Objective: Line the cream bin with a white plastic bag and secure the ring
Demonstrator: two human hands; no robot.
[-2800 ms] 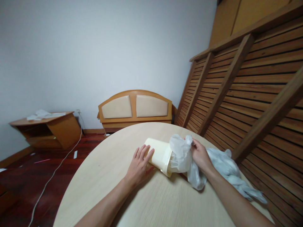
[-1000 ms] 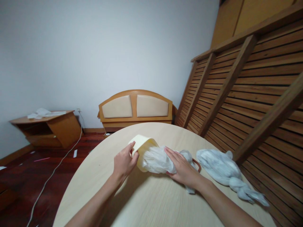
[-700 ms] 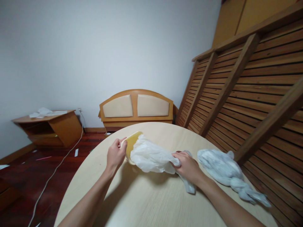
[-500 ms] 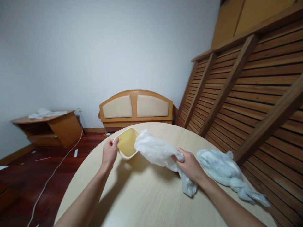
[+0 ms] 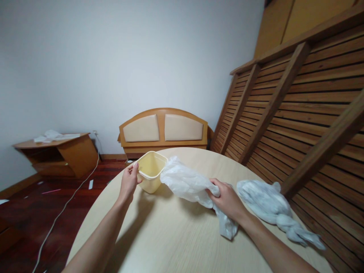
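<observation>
My left hand is closed on the left rim of a small pale-yellow plastic bin with a squarish mouth. The bin stands nearly upright over the table, and its inside shows no contents from here. A crumpled white plastic bag stretches from the bin's right side to my right hand, which is closed around its gathered part. One loose end of the bag hangs down below that hand. To the right of it lies a knotted, pale bluish plastic bag, filled out and untouched.
Everything is over a round light-wood table. A slatted wooden panel leans along the right. Beyond the table stands a padded headboard. At left are a low cabinet with papers and a white cable on the floor.
The bin has tipped from facing me to more upright and moved slightly left, my left hand turning with it. The white bag's far end has come slightly away from the bin's mouth.
</observation>
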